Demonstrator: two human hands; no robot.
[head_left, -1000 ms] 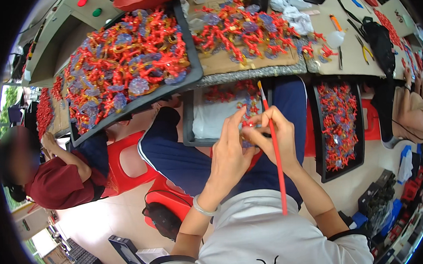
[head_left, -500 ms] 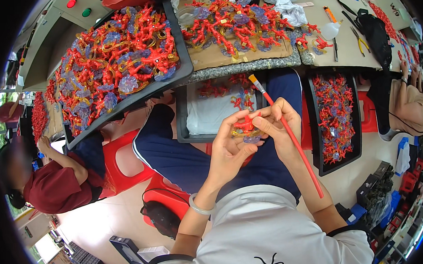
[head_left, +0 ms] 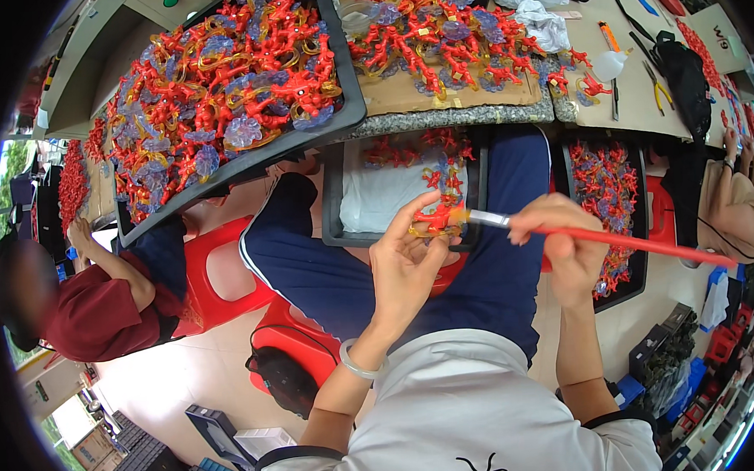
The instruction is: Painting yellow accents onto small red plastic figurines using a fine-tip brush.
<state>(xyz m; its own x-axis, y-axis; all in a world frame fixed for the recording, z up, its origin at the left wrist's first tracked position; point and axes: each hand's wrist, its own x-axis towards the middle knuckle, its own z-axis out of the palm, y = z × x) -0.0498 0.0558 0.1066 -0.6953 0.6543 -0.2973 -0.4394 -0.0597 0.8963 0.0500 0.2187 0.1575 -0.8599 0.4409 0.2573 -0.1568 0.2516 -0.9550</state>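
Above my lap, my left hand point(head_left: 408, 259) pinches a small red figurine point(head_left: 434, 221) with translucent yellow parts. My right hand point(head_left: 565, 243) grips a paintbrush point(head_left: 633, 239) by its red handle. The brush's metal collar points left, and its bristles meet the figurine's right side. Fingers cover part of the figurine. Just beyond it, a black tray point(head_left: 333, 208) lined with white plastic holds several more red figurines along its far and right sides.
A large black tray point(head_left: 355, 100) heaped with red, yellow and purple figurines stands at the left. More figurines point(head_left: 443, 40) cover the cardboard-topped table. Pliers point(head_left: 659, 93) lie farther right. Another filled tray point(head_left: 631, 286) is beside my right leg. A person in dark red point(head_left: 99, 310) sits at left.
My right hand has left the figurine and moved right. The paintbrush has swung from upright to nearly level, its bristles now against the figurine. The view has shifted slightly.
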